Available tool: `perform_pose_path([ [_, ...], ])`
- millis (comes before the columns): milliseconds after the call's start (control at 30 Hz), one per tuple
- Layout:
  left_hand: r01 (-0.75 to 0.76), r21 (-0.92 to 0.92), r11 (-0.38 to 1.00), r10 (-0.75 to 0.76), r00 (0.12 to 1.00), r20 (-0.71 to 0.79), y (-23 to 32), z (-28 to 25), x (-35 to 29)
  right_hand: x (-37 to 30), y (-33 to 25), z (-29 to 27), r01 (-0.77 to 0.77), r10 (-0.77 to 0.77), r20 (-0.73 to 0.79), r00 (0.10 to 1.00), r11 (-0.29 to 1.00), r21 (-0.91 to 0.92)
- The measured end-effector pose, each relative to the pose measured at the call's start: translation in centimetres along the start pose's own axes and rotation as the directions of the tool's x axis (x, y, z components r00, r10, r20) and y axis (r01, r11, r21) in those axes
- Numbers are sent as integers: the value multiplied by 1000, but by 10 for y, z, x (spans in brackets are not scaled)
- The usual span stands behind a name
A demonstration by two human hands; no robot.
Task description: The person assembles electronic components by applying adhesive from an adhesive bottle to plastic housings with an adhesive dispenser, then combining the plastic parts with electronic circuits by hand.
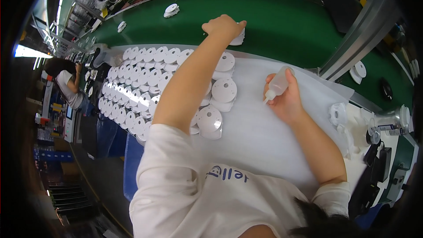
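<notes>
Stretching forward, the left hand (224,26) is over a white disc-shaped part (238,39) peeking out just rightward and bodyward of it; I can't tell whether the fingers grip it. Closer to the body, the right hand (290,101) is wrapped around a translucent squeeze bottle (278,83), long axis slanting, nozzle down and leftward; its fill is unclear. Rows of white parts (224,90) lie left of that hand; well to its right sits a clear jar (403,118), contents indistinct.

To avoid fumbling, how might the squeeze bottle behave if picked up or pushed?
The squeeze bottle likely flexes when gripped: its translucent body looks plastic. Being small, it's probably light. Its rounded sides might let it roll.
</notes>
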State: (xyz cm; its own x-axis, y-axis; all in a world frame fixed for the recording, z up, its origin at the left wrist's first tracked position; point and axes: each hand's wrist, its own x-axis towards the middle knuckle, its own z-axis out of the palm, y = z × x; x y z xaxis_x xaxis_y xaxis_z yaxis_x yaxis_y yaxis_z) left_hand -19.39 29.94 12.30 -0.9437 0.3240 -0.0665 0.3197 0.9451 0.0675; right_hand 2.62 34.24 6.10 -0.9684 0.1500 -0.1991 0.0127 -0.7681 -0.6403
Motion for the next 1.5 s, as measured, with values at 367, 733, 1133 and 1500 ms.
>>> perform_pose_path([
  [367, -473, -864, -173, 759, 494, -423, -51, -62, -205, 3, 3, -11, -34, 47, -63, 997, 980, 195],
  [733, 144, -656, -741, 670, 216, -710, -37, -47, -262, 0, 1, -1, 18, -8, -48, 999, 975, 220],
  [1133, 102, -668, -737, 676, 106, -729, -28, -65, -252, 3, 1, -8, -59, 63, -6, 998, 964, 260],
  [1500, 84, -607, -790, 611, 197, -767, -27, -63, -259, 0, -3, -5, -62, 67, -11, 998, 961, 271],
])
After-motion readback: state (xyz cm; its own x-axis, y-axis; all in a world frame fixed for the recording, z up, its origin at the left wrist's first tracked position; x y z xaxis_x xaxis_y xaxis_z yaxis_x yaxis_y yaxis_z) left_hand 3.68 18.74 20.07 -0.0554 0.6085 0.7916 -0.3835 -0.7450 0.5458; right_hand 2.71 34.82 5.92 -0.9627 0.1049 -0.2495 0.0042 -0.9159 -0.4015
